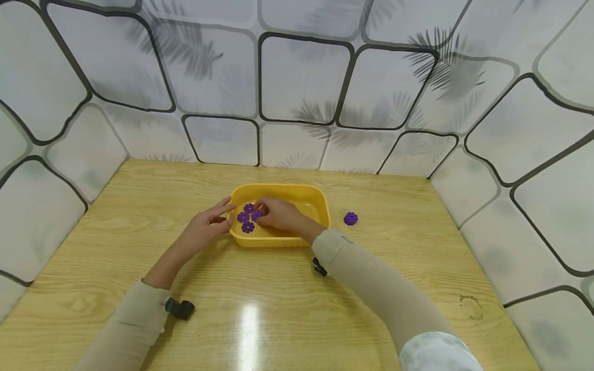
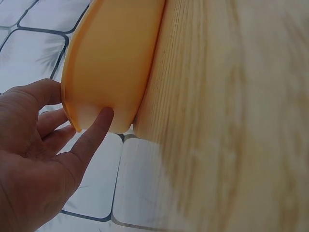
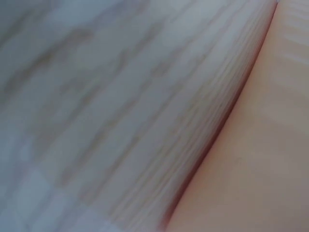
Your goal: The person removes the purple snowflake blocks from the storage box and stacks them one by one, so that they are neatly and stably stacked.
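Observation:
A yellow plastic basin (image 1: 278,241) stands on the wooden table, with several purple snowflake discs (image 1: 248,227) lying at its left end. My left hand (image 1: 206,226) holds the basin's left end. In the left wrist view the thumb presses the outer wall (image 2: 113,53), and the other fingertips of the left hand (image 2: 43,150) go behind the rim. Reaching in over the near right side, my right hand (image 1: 280,214) pinches a purple snowflake disc (image 1: 257,215) low inside the basin. The right wrist view shows only the basin's side (image 3: 251,159) and table, not the hand.
Right of the basin, a purple cluster of snowflake discs (image 1: 350,218) sits on the table (image 1: 223,309). Patterned white panels (image 1: 303,77) rise at the back and both sides. A dark wrist camera (image 1: 181,309) is on the left sleeve.

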Tool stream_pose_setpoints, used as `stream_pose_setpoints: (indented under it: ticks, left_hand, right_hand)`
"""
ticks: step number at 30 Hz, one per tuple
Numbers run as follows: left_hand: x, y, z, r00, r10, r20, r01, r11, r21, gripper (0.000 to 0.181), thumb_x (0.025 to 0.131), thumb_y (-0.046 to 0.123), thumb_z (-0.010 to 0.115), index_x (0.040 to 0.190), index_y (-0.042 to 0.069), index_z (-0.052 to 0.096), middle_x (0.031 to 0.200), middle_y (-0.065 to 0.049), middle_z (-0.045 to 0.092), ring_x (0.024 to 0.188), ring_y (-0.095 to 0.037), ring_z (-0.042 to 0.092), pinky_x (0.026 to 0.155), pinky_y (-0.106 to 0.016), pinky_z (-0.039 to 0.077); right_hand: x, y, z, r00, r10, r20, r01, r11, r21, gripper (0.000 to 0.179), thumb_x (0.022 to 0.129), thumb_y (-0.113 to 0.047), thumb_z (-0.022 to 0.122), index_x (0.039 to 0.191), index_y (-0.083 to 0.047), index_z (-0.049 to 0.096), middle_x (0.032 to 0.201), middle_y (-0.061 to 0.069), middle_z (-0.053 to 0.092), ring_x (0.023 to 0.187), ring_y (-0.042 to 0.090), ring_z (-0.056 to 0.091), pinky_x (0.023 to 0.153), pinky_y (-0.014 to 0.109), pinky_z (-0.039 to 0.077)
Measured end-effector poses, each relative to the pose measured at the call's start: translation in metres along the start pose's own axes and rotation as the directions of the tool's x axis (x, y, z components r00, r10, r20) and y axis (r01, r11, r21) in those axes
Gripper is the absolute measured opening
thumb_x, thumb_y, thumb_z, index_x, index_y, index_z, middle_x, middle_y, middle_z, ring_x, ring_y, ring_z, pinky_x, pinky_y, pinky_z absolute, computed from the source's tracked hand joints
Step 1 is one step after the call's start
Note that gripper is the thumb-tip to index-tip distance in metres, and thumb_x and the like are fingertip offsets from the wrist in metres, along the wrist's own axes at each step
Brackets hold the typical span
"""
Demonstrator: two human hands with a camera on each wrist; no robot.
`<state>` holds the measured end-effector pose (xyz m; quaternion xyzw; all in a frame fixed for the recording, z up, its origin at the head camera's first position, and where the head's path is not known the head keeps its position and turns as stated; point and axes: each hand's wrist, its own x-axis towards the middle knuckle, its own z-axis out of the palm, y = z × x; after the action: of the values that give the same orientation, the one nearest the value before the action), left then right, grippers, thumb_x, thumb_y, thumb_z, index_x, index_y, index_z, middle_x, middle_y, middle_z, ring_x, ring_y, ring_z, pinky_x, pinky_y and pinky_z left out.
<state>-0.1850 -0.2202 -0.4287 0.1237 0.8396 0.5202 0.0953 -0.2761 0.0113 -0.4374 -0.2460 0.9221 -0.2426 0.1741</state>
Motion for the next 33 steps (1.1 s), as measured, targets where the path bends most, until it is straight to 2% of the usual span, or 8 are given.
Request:
stream_pose_setpoints:
  ticks: [7,17,21,29,33]
  left_hand:
    - [0.0002,-0.0012,0.0005,1.000,-0.005,-0.002,0.005,1.000,0.002,0.054,0.105,0.025,0.054,0.154,0.008,0.042,0.169,0.000,0.018,0.131,-0.037,0.053,0.107,-0.053,0.047]
    - [0.0022,-0.0045,0.0014,1.000,-0.010,-0.006,0.010,1.000,0.016,0.053,0.105,0.025,0.053,0.154,0.009,0.043,0.169,0.001,0.019,0.130,-0.036,0.054,0.104,-0.045,0.050]
    - [0.0024,-0.0040,0.0013,1.000,-0.004,-0.008,0.004,1.000,0.015,0.053,0.105,0.025,0.053,0.154,0.008,0.043,0.169,0.000,0.019,0.130,-0.036,0.054,0.105,-0.048,0.049]
    - [0.0009,-0.0013,0.0006,1.000,0.008,-0.005,-0.008,1.000,0.016,0.051,0.105,0.023,0.054,0.152,0.006,0.045,0.169,-0.002,0.019,0.131,-0.038,0.053,0.107,-0.054,0.046]
    - [0.0004,-0.0019,0.0009,1.000,0.007,-0.008,-0.007,1.000,0.017,0.051,0.105,0.023,0.053,0.153,0.006,0.044,0.169,-0.002,0.019,0.131,-0.038,0.053,0.107,-0.053,0.046]
  right_hand:
    - [-0.0019,0.0004,-0.0003,1.000,-0.009,0.011,0.009,0.999,0.037,0.036,0.096,-0.028,0.070,0.130,-0.017,0.064,0.117,0.001,0.069,0.106,0.015,0.062,0.100,0.035,0.051]
    - [-0.0014,0.0005,-0.0009,1.000,-0.011,0.013,0.011,1.000,0.025,0.038,0.096,-0.029,0.070,0.131,-0.014,0.065,0.113,0.000,0.069,0.102,0.014,0.061,0.097,0.033,0.051]
    - [-0.0013,0.0012,-0.0022,1.000,-0.017,0.009,0.016,0.999,0.047,0.039,0.096,-0.030,0.070,0.130,-0.013,0.065,0.112,0.000,0.068,0.101,0.015,0.061,0.096,0.033,0.051]
    - [-0.0022,0.0027,-0.0046,0.993,-0.092,-0.069,0.100,0.987,0.128,0.037,0.094,-0.023,0.073,0.127,-0.008,0.067,0.117,0.008,0.061,0.104,0.019,0.058,0.092,0.032,0.052]
    - [-0.0023,0.0021,-0.0058,0.991,-0.103,-0.091,0.115,0.983,0.145,0.036,0.095,-0.020,0.072,0.128,-0.007,0.066,0.117,0.008,0.061,0.105,0.020,0.057,0.093,0.032,0.051]
